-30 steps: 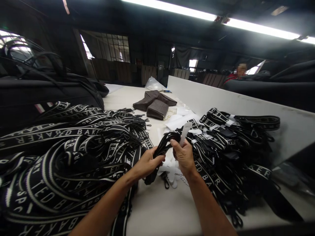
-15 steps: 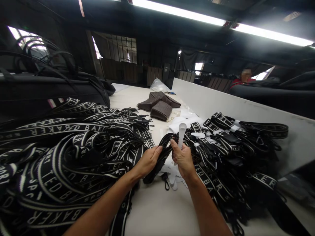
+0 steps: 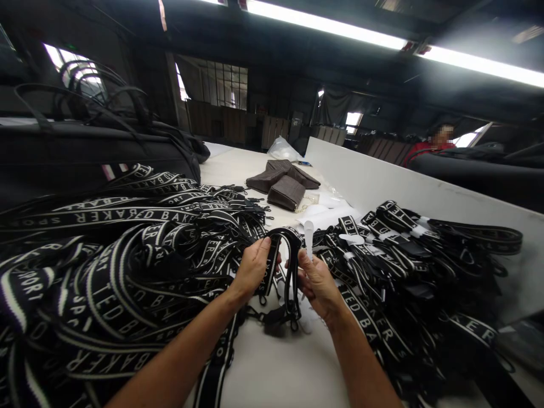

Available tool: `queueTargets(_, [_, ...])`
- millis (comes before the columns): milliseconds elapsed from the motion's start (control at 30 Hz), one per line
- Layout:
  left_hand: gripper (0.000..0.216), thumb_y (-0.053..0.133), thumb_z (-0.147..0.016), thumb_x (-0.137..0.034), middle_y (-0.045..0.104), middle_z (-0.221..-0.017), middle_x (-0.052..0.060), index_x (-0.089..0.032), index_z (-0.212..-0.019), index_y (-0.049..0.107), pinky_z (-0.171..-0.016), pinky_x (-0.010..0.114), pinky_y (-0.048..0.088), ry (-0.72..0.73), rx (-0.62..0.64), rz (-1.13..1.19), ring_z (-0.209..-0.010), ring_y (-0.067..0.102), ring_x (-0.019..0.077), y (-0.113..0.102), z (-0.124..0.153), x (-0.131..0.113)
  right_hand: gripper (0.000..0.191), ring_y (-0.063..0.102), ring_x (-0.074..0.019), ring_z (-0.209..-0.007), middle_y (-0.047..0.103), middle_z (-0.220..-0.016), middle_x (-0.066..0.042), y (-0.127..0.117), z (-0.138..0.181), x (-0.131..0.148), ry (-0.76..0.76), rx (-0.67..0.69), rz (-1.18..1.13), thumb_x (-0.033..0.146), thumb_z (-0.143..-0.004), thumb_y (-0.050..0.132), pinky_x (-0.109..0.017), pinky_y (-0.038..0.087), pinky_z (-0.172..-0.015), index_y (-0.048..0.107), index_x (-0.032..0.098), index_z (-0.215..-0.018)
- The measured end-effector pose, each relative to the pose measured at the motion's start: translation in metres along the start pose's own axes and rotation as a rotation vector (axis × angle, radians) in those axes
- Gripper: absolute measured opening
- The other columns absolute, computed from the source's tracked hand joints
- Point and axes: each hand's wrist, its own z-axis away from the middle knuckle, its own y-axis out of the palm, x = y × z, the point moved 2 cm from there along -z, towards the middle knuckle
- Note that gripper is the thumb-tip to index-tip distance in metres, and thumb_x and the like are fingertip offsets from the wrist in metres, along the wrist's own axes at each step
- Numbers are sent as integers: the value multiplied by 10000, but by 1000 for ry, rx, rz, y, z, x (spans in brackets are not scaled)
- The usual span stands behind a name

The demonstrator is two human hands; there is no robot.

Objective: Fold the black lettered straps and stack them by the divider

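A folded black webbing strap (image 3: 292,249) with pale lettering hangs in an arch between my hands, its metal hooks dangling just over the table. My left hand (image 3: 249,269) is closed around its left side, thumb on top. In my right hand (image 3: 318,283) a white strip (image 3: 309,235) with a rounded end stands up between thumb and fingers, beside the strap's right side. Whether the right fingers also grip the strap is partly hidden. Loose lettered straps (image 3: 102,289) heap up on my left. Bundled straps (image 3: 399,255) with white bands lie on my right.
Dark brown bags (image 3: 285,192) lie farther back on the white table (image 3: 255,362), near a clear plastic bag (image 3: 283,148). Black bags with handles (image 3: 85,153) stand at the left. A low white partition (image 3: 408,181) runs along the right, with a person in red (image 3: 429,148) beyond.
The strap bundle has turned and opened into an arch, showing its lettering and hooks. Both hands have shifted slightly, and the white strip sits a little lower. The view has swung left.
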Motion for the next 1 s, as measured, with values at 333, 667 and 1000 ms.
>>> queueTargets(333, [353,446,-947,-427,642,-709,-4,-224,-1221,537,-604,251,418,289,84,-615,-612,598,172,2,5,1,368,142,6,-347,411,-503,124,-6,3,5,-49,63,-371,277,-634,872,-110,146,-281,531,193,-745])
queueTargets(667, [313,459,-937,-381,623,-769,20,-132,-1003,637,-623,232,435,116,441,-240,-651,531,130,22,16,9,347,211,-4,-352,443,-493,114,-8,-3,9,-237,-151,-263,293,-598,873,-133,170,-291,633,173,-818])
queueTargets(1000, [460,472,-932,-485,599,-1265,113,-174,-1258,564,-1093,388,354,55,511,-16,-1215,515,259,34,24,5,288,368,-67,-460,538,-606,45,-10,-6,1,-414,-484,-61,368,-650,789,-214,256,-379,637,171,-794])
